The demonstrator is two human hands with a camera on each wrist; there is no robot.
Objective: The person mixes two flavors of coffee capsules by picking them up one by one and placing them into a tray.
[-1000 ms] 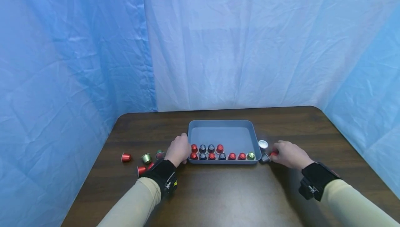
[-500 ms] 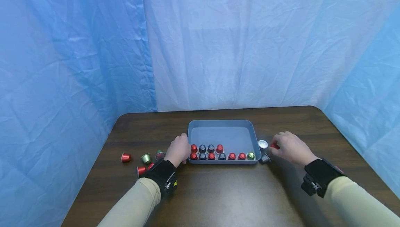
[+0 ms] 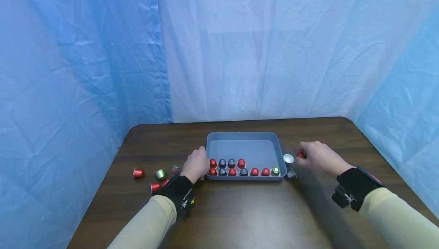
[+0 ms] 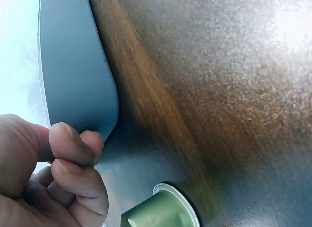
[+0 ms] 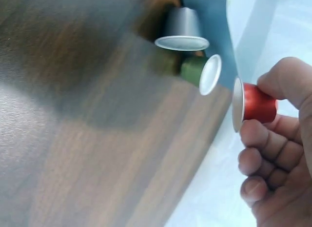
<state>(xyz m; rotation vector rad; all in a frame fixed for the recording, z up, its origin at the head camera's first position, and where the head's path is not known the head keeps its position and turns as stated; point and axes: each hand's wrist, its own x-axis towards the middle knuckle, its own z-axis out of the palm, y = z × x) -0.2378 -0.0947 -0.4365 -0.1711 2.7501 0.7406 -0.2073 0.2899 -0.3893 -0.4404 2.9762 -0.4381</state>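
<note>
My right hand pinches a red coffee capsule between thumb and fingers, raised over the table right of the blue-grey tray. The capsule's pale lid faces away from the palm in the right wrist view. At the tray's left end, my left hand grips the rim, its fingers curled over the wall in the left wrist view. Inside the tray, red, dark and one green capsule stand lid-down in two rows along the near side.
By the tray's right end lie a grey capsule and a dark green capsule. Several loose capsules are left of my left hand, among them a red one and a green one. Blue sheeting hangs behind the table.
My right hand has lifted the red capsule away from beside the grey one, moving up and slightly back. The left hand and tray stay put.
</note>
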